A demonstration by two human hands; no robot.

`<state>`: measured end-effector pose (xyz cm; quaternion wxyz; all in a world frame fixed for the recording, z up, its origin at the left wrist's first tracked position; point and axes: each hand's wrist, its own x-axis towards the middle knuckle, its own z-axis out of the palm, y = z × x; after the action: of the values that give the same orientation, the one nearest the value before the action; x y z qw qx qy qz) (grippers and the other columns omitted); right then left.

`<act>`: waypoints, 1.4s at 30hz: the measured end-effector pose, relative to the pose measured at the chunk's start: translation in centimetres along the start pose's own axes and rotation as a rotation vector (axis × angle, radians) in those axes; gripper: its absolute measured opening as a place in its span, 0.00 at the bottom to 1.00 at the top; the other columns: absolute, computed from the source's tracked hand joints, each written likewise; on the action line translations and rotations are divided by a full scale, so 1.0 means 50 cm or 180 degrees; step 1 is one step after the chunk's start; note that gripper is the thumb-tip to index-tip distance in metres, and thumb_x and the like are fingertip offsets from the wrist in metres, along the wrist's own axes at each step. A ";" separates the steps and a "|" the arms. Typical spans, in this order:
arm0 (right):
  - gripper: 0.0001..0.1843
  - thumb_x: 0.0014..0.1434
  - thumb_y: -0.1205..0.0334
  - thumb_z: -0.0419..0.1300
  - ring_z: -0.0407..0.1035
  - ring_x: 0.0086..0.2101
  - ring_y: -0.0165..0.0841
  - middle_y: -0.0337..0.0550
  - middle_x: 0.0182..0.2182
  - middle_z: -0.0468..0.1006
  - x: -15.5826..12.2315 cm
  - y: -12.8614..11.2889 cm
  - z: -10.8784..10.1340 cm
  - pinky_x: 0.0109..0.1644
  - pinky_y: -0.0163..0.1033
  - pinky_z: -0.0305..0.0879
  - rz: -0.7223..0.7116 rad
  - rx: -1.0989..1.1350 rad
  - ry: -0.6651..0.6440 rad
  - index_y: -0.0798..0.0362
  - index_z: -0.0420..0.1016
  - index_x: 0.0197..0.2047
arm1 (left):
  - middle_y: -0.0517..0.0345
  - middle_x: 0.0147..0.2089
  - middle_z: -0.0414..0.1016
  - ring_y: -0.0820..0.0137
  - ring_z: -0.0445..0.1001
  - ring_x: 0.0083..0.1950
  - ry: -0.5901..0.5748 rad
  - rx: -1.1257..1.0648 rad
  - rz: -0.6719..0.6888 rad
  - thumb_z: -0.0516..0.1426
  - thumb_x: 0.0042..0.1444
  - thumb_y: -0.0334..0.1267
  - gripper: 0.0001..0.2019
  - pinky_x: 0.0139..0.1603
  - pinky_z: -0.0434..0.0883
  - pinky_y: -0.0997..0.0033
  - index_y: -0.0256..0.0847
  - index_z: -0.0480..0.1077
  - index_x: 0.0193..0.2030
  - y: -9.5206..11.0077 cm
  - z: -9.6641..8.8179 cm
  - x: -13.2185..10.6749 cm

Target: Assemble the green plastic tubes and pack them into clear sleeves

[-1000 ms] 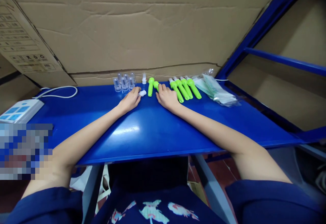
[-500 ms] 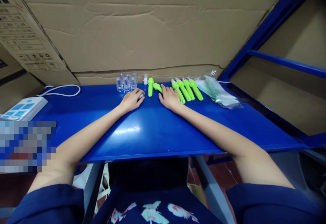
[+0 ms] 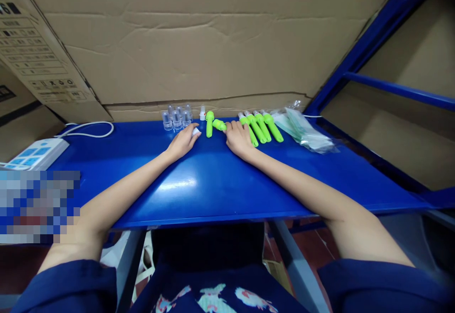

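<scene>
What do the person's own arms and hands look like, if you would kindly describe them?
The left hand and right hand are ungloved, and no watch or bracelet shows at either wrist. The forearms are bare, below wide, dark navy sleeves that end above the elbows. The matching navy top has a pale green, white and reddish print.

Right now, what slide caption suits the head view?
Left hand holding a white piece, right hand a green stick, at a blue table.
</scene>
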<state>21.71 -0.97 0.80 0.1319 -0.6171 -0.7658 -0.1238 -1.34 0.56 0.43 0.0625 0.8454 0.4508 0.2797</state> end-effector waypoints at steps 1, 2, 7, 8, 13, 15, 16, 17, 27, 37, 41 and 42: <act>0.27 0.72 0.66 0.39 0.63 0.54 0.55 0.68 0.55 0.72 0.000 0.001 -0.002 0.56 0.55 0.56 -0.0003 0.0003 0.0042 0.70 0.64 0.66 | 0.39 0.63 0.73 0.56 0.73 0.64 0.0023 -0.0023 -0.0018 0.49 0.71 0.41 0.20 0.66 0.69 0.55 0.33 0.62 0.65 0.000 0.000 0.001; 0.28 0.72 0.66 0.39 0.63 0.55 0.55 0.68 0.56 0.71 0.000 0.003 -0.003 0.56 0.55 0.56 -0.0017 0.0026 0.0080 0.70 0.62 0.67 | 0.38 0.63 0.73 0.56 0.73 0.65 0.0058 -0.0040 -0.0018 0.50 0.70 0.40 0.20 0.67 0.68 0.55 0.33 0.62 0.64 0.000 0.000 0.002; 0.25 0.72 0.67 0.40 0.61 0.57 0.50 0.60 0.59 0.71 0.004 0.009 -0.008 0.58 0.50 0.54 -0.0595 0.0352 0.0139 0.62 0.66 0.66 | 0.44 0.54 0.78 0.61 0.76 0.57 0.0233 -0.0139 0.0240 0.54 0.68 0.40 0.14 0.62 0.71 0.60 0.35 0.70 0.56 0.001 -0.002 0.004; 0.25 0.72 0.67 0.41 0.61 0.57 0.49 0.60 0.59 0.71 0.005 0.009 -0.008 0.59 0.49 0.54 -0.0756 0.0400 0.0134 0.62 0.68 0.65 | 0.45 0.52 0.78 0.61 0.77 0.55 0.0247 -0.0148 0.0300 0.54 0.68 0.40 0.14 0.61 0.71 0.61 0.35 0.70 0.54 0.000 -0.002 0.004; 0.21 0.73 0.65 0.45 0.63 0.55 0.47 0.58 0.56 0.73 0.009 0.015 -0.003 0.57 0.47 0.54 -0.1136 0.0428 0.0119 0.62 0.71 0.61 | 0.46 0.51 0.77 0.61 0.76 0.54 0.0334 -0.0156 0.0441 0.55 0.67 0.40 0.14 0.61 0.71 0.60 0.35 0.71 0.55 -0.004 -0.002 0.000; 0.20 0.73 0.65 0.46 0.63 0.54 0.47 0.58 0.55 0.74 0.011 0.018 0.004 0.56 0.47 0.54 -0.1139 0.0436 0.0183 0.62 0.71 0.61 | 0.45 0.52 0.77 0.61 0.76 0.54 0.0301 -0.0205 0.0568 0.55 0.67 0.40 0.15 0.60 0.71 0.60 0.35 0.71 0.55 -0.006 -0.002 -0.001; 0.20 0.73 0.64 0.47 0.63 0.53 0.47 0.58 0.55 0.74 0.012 0.019 0.007 0.55 0.48 0.55 -0.1143 0.0450 0.0223 0.61 0.71 0.61 | 0.45 0.52 0.76 0.62 0.76 0.54 0.0258 -0.0229 0.0638 0.55 0.67 0.41 0.15 0.60 0.72 0.60 0.35 0.71 0.56 -0.008 -0.002 -0.002; 0.19 0.72 0.64 0.48 0.64 0.53 0.47 0.58 0.54 0.74 0.013 0.021 0.012 0.54 0.48 0.56 -0.1159 0.0468 0.0265 0.61 0.72 0.61 | 0.45 0.52 0.76 0.62 0.76 0.54 0.0220 -0.0247 0.0703 0.55 0.67 0.41 0.15 0.60 0.72 0.60 0.35 0.71 0.56 -0.009 -0.001 -0.002; 0.18 0.72 0.61 0.52 0.66 0.50 0.49 0.60 0.51 0.76 0.019 0.032 0.038 0.49 0.50 0.58 -0.1388 0.0375 0.0912 0.58 0.75 0.58 | 0.44 0.51 0.76 0.59 0.77 0.52 0.0203 -0.0169 0.0791 0.54 0.68 0.44 0.18 0.59 0.73 0.55 0.35 0.70 0.58 -0.026 0.019 0.013; 0.17 0.71 0.64 0.54 0.68 0.49 0.48 0.55 0.50 0.79 0.013 0.042 0.039 0.51 0.50 0.57 -0.1063 0.0723 0.0928 0.57 0.77 0.58 | 0.41 0.57 0.71 0.55 0.75 0.59 -0.0412 0.0124 0.1227 0.56 0.68 0.45 0.20 0.62 0.73 0.53 0.36 0.66 0.61 -0.021 0.015 0.087; 0.17 0.71 0.62 0.54 0.69 0.49 0.47 0.53 0.49 0.79 0.007 0.044 0.038 0.50 0.49 0.57 -0.1153 0.0816 0.1075 0.56 0.77 0.57 | 0.39 0.59 0.71 0.55 0.75 0.59 -0.0292 0.0117 0.1278 0.56 0.68 0.45 0.22 0.62 0.72 0.52 0.36 0.64 0.63 -0.023 0.017 0.075; 0.17 0.71 0.61 0.55 0.69 0.48 0.47 0.53 0.48 0.80 0.006 0.044 0.038 0.50 0.49 0.57 -0.1227 0.0806 0.1091 0.56 0.78 0.57 | 0.40 0.59 0.71 0.55 0.75 0.59 -0.0238 0.0089 0.1276 0.56 0.68 0.46 0.22 0.62 0.72 0.52 0.36 0.63 0.63 -0.025 0.018 0.067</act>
<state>23.68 0.41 -0.80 0.3094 -0.4088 -0.8449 -0.1525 -0.34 4.10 0.63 0.0106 0.9288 0.2747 0.2487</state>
